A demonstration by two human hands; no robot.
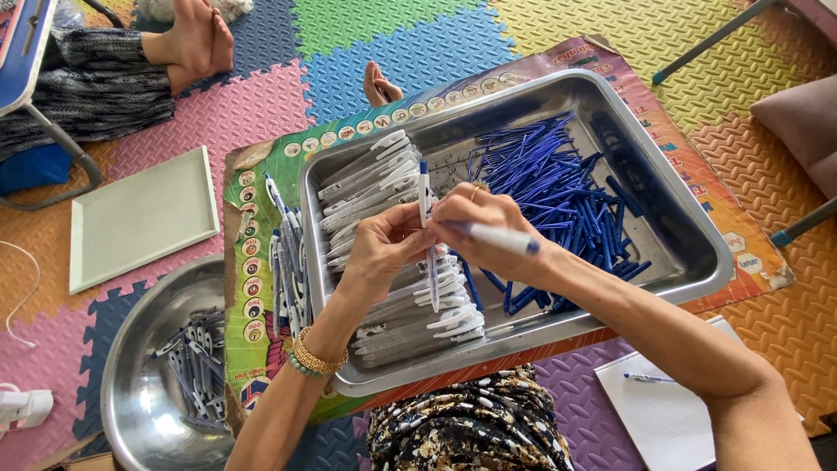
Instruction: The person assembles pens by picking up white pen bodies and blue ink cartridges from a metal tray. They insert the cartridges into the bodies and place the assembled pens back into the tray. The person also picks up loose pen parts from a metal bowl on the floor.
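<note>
The person is sitting on a floor of coloured foam mats (235, 113), working over a rectangular metal tray (697, 262) that is resting on a printed cardboard sheet (261, 166). Both hands are meeting above the middle of the tray. The left hand (384, 249) is curling its fingers together and pinching a white pen barrel (425, 196) that is standing nearly upright, its blue tip pointing up. The right hand (475, 228) is closing its fingers around a second white pen (499, 237), which is lying almost level and pointing to the right with its blue end past the knuckles; a thin blue refill (433, 279) is hanging down between the two hands, though which fingers are gripping it cannot be told. A gold bracelet (316, 358) is sitting on the left wrist.

Inside the tray, a row of white pen barrels with clips (384, 174) is lying along the left side, and a loose heap of blue refills (558, 187) is filling the right side. More finished pens (286, 262) are lying on the cardboard just left of the tray. A round metal bowl (131, 366) with a few pens in it is sitting at lower left, near a white flat tray (139, 218). Another person's bare feet (196, 39) are resting at the top left
</note>
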